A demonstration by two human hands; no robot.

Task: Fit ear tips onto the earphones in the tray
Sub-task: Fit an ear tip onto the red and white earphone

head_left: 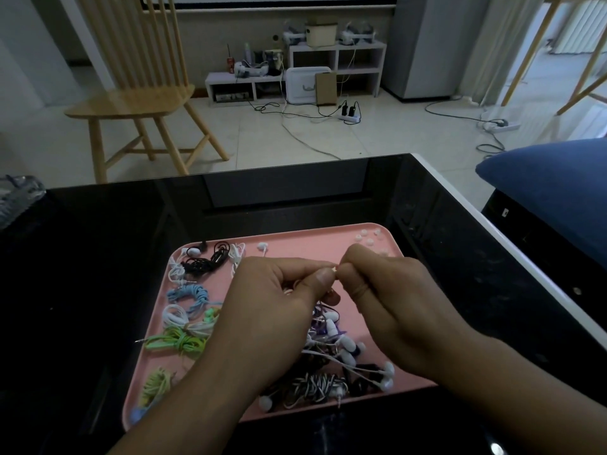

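Note:
A pink tray [295,238] lies on the black table and holds several coiled earphones: black-and-white [203,261], blue [189,295], green [174,344], yellow [157,385], and a purple-white tangle [331,336]. Loose white ear tips [366,238] lie in the tray's far right corner. Above the tray's middle, my left hand [279,297] and my right hand [377,290] meet fingertip to fingertip. Both pinch a small pale earphone piece [334,268] between them; whether it is a bud or a tip is too small to tell.
The black glossy table [295,198] has a white edge on the right. A wooden chair [138,103] stands beyond it on the tiled floor. A blue cushion [551,185] sits at the right. Cables and a low white shelf are at the back.

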